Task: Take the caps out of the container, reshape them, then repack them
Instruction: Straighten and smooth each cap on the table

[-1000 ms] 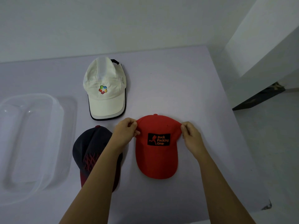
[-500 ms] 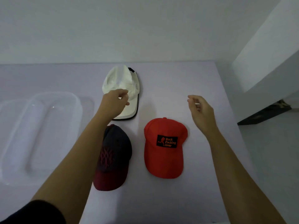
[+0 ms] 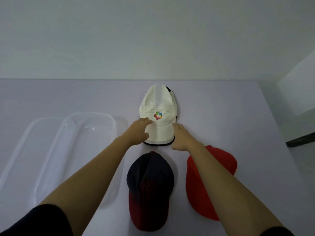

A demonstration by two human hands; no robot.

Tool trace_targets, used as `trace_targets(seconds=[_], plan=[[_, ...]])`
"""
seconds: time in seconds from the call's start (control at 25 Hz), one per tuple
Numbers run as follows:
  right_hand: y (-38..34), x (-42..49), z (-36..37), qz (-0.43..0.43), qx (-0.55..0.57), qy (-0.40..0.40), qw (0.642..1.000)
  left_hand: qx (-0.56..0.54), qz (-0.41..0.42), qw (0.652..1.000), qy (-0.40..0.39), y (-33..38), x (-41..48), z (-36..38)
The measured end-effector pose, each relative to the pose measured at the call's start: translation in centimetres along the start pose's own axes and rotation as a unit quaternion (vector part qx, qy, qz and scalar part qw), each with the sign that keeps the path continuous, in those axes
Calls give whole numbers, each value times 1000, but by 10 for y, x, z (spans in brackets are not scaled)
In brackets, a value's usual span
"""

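Note:
A white cap (image 3: 158, 106) with a coloured logo lies at the far middle of the table, brim toward me. My left hand (image 3: 139, 132) rests flat on the brim's left side, fingers apart. At the brim's right edge, my right hand (image 3: 181, 137) touches it with loosely curled fingers and the thumb sticking out. Neither hand has lifted the cap. A navy cap with a dark red brim (image 3: 150, 184) lies nearer to me. To its right sits a red cap (image 3: 223, 165), partly hidden by my right forearm.
A clear plastic container (image 3: 95, 120) stands on the table's left, overlapping another clear plastic piece (image 3: 25, 142) beside it. The pale table (image 3: 230, 116) ends at a wall behind and drops off on the right, where dark floor shows.
Both hands left the red cap and reached forward to the white cap. My view has tilted up and shifted, so the caps appear lower in the frame.

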State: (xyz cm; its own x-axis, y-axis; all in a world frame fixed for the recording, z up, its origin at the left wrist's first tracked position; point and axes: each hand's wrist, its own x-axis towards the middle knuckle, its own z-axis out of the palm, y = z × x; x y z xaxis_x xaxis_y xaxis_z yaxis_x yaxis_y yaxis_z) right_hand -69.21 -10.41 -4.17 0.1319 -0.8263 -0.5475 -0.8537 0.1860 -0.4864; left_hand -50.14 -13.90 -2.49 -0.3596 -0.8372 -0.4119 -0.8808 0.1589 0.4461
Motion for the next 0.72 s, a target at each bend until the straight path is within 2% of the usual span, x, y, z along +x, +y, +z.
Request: trace_targets(seconds=[0.08,0.16,0.24,0.32,0.44,0.52,0.6,0.72], plan=[[5,12,19,10,-59,-6,998,14,12,999,-49,-7,9,10],[7,25,36,7,-99,57,993,28,19,998,-53,-8,15,19],[5,34,48,-5,-154,179,972,67,24,997,-29,-7,19,29],[-3,37,54,0,-182,230,956,128,17,991,28,-6,25,38],[-12,38,46,7,-140,242,960,180,27,978,102,-3,31,43],[-16,39,36,29,-111,273,955,189,53,975,102,-3,30,41],[-23,35,29,12,-105,300,948,166,71,976,124,-4,27,34],[-36,21,23,-25,-87,311,946,30,71,978,192,-4,21,17]])
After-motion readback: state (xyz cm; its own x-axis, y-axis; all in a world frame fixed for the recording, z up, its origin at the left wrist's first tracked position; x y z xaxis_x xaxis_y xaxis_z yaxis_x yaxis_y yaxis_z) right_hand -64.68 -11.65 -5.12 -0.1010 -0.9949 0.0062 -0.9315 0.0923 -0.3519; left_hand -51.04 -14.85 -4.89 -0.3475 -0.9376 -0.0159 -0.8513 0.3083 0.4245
